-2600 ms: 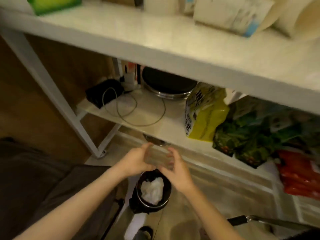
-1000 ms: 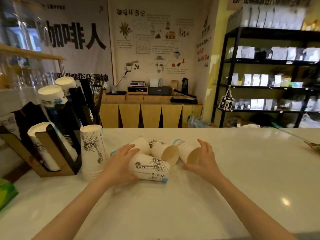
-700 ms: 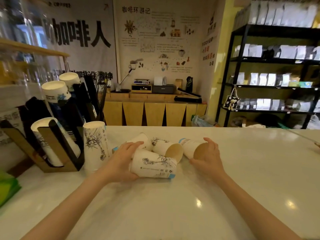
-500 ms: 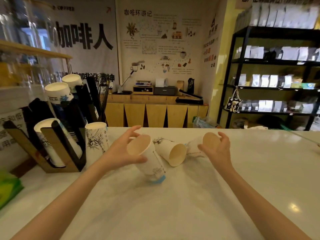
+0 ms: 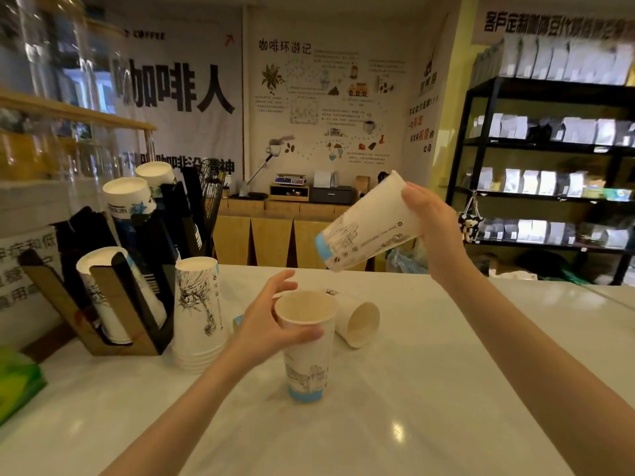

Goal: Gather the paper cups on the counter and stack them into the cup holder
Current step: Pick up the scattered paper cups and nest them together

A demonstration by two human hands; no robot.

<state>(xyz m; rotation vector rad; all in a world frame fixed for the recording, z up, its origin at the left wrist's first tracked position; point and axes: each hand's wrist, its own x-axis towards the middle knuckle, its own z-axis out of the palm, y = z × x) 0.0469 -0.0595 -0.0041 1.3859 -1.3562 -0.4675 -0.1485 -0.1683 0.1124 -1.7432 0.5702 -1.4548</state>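
Observation:
My left hand [image 5: 266, 326] grips a white paper cup [image 5: 307, 359] near its rim; the cup stands upright, mouth up, blue band at its base on the white counter [image 5: 412, 424]. My right hand [image 5: 434, 218] holds a second paper cup [image 5: 369, 223] in the air, tilted with its base pointing down-left over the first cup. A third cup [image 5: 357, 322] lies on its side behind them. An upside-down stack of cups [image 5: 199, 310] stands beside the black and wood cup holder [image 5: 137, 297], which holds tilted cup stacks.
A green packet [image 5: 17, 383] lies at the counter's left edge. Glass jars sit on a wooden shelf [image 5: 68, 111] above the holder. Beyond the counter are a wooden cabinet [image 5: 271, 235] and black shelving [image 5: 549, 166] with bags.
I looked up from a low shelf to the counter. My left hand stood its cup upright. My right hand lifted its cup off the counter and tilted it above the other.

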